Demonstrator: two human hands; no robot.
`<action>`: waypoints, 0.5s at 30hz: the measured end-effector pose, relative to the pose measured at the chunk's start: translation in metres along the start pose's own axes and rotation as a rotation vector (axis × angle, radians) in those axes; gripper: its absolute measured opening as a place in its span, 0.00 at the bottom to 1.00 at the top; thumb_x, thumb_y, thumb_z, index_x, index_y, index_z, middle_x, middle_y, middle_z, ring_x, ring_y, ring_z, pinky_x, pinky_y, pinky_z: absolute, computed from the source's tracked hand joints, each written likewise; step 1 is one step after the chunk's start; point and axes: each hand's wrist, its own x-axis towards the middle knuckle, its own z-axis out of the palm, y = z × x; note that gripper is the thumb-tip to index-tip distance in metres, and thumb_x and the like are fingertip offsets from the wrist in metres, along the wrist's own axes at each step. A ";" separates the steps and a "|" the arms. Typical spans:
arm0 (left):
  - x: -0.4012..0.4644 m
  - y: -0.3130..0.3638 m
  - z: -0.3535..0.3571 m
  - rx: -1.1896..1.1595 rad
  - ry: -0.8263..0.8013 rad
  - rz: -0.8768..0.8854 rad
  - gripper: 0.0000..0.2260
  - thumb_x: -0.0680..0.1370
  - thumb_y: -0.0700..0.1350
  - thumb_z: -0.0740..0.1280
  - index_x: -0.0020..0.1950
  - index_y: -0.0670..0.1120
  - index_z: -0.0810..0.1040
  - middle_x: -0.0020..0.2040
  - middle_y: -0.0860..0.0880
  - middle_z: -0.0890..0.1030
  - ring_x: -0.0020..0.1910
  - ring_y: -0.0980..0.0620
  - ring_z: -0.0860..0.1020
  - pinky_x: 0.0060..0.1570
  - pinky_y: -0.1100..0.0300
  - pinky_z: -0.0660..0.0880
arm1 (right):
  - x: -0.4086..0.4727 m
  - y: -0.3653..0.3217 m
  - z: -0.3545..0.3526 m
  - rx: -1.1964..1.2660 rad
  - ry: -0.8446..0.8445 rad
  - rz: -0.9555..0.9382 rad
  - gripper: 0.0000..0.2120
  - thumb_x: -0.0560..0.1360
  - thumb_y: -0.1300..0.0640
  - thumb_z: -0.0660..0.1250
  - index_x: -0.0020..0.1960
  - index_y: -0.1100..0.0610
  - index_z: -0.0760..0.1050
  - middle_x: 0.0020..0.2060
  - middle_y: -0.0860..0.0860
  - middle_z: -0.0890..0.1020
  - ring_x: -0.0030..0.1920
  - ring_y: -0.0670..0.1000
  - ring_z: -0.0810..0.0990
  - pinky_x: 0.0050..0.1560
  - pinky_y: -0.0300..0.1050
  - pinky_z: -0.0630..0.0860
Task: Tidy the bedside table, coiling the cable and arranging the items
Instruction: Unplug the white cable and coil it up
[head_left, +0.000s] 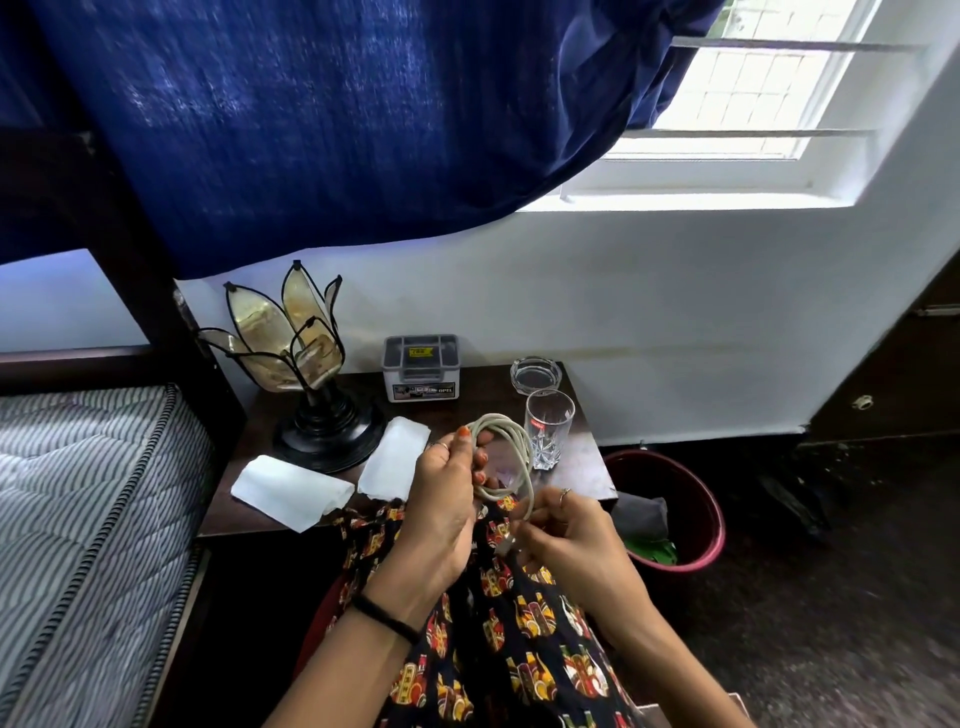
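Note:
A white cable (511, 441) is wound into a loop of several turns above the front edge of the dark bedside table (582, 462). My left hand (447, 499) grips the loop on its left side, fingers curled through it. My right hand (566, 540) pinches the cable's loose end and its plug just below the loop. On the table stand a petal-shaped lamp (306, 374), a grey lidded box (422, 366), a glass ashtray (536, 375) and a cut drinking glass (548, 431). Two white folded cloths (291, 491) (395, 465) lie at the front left.
A striped mattress (88, 499) lies left of the table. A red bucket (680, 509) holding a grey bundle stands on the dark floor at the right. A blue curtain (322, 119) hangs above, beside a bright window (748, 93).

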 end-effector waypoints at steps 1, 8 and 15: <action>-0.001 -0.001 0.000 -0.010 -0.004 -0.013 0.11 0.82 0.44 0.55 0.47 0.41 0.74 0.32 0.50 0.67 0.28 0.57 0.63 0.38 0.61 0.68 | 0.001 0.001 -0.001 0.031 0.023 0.016 0.05 0.74 0.67 0.68 0.41 0.58 0.78 0.32 0.54 0.84 0.31 0.49 0.81 0.35 0.44 0.79; -0.004 -0.005 0.003 -0.002 -0.012 -0.061 0.13 0.82 0.43 0.55 0.43 0.40 0.73 0.30 0.48 0.68 0.20 0.60 0.68 0.24 0.63 0.74 | 0.004 -0.001 -0.005 0.291 0.035 0.077 0.05 0.72 0.68 0.69 0.46 0.61 0.79 0.42 0.60 0.85 0.44 0.54 0.84 0.48 0.45 0.80; -0.004 -0.010 -0.001 0.159 -0.003 -0.097 0.15 0.83 0.44 0.53 0.43 0.42 0.76 0.39 0.41 0.77 0.36 0.48 0.76 0.45 0.49 0.76 | 0.000 -0.003 -0.004 0.551 0.009 0.154 0.14 0.72 0.65 0.71 0.55 0.55 0.75 0.50 0.60 0.84 0.54 0.59 0.83 0.59 0.55 0.78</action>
